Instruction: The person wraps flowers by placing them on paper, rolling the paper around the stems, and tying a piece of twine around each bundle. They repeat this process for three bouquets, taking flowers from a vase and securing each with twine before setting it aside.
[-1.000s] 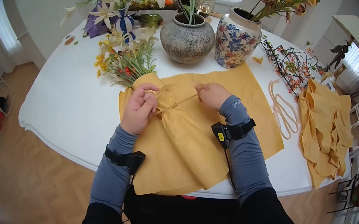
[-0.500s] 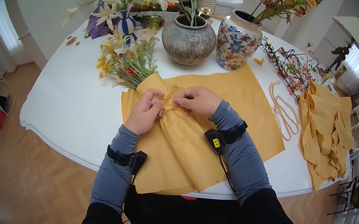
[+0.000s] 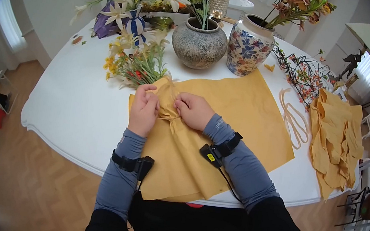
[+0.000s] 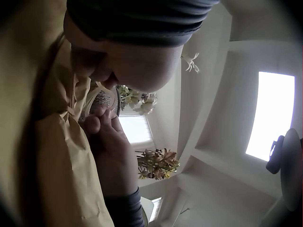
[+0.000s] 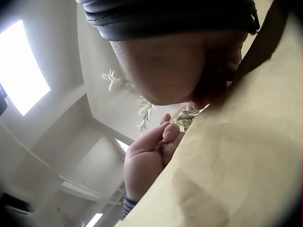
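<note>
A bouquet [image 3: 138, 64] of yellow, red and pale flowers lies wrapped in yellow paper [image 3: 174, 156], gathered into a tied, creased neck. My left hand [image 3: 144, 110] is at the left of this neck, thumb and curled fingers pinching a thin tan cord [image 3: 169, 79]. On the opposite side my right hand [image 3: 195, 111] pinches the cord as well, knuckles up. The left wrist view has the right hand [image 4: 111, 146] with thumb and fingertips together beside the crumpled paper [image 4: 71, 156]. In the right wrist view, the left hand [image 5: 151, 151] shows behind the paper's edge.
Beyond the paper stand a grey round vase [image 3: 199, 44] and a floral vase [image 3: 250, 46]. A striped blue-and-white vase [image 3: 136, 27] is at the back left. To the right lie a looped tan cord [image 3: 294, 119], berry branches [image 3: 302, 75] and folded yellow paper [image 3: 335, 136].
My right hand, first drawn out to the right with the cord taut, has come back in to the neck of the wrap. My left hand has shifted up slightly.
</note>
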### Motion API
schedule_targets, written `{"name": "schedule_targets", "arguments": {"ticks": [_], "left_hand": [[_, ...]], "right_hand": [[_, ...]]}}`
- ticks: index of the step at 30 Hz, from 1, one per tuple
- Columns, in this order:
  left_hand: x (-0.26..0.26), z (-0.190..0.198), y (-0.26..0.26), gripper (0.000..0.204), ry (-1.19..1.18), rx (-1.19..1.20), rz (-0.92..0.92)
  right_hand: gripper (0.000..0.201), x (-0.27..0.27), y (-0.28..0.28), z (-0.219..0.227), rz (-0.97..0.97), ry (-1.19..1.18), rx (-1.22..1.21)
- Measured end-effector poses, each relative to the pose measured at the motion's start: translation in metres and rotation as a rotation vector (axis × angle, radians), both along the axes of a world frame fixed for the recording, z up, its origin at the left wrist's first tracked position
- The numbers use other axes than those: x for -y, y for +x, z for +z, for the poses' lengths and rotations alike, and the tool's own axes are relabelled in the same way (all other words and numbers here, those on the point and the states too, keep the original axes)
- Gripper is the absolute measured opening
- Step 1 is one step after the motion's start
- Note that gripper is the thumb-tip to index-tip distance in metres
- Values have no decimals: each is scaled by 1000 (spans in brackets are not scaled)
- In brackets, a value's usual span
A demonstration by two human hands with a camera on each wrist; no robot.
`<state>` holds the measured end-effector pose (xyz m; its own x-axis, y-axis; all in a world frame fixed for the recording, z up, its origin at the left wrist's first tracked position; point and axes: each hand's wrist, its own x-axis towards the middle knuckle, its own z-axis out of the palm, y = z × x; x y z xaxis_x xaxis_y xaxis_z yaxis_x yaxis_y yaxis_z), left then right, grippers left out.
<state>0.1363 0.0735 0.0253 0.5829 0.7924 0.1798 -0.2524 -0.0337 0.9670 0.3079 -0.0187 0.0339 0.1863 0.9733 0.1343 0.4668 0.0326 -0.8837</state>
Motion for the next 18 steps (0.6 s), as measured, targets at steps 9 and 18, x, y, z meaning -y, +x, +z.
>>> {"name": "schedule_targets", "arguments": {"ticks": [9, 18], "left_hand": [[10, 8, 2, 28, 321, 216, 117], [17, 10, 8, 36, 281, 111, 85]], "right_hand": [[22, 8, -11, 6, 172, 54, 289], [25, 9, -11, 1, 307, -73, 331]]}}
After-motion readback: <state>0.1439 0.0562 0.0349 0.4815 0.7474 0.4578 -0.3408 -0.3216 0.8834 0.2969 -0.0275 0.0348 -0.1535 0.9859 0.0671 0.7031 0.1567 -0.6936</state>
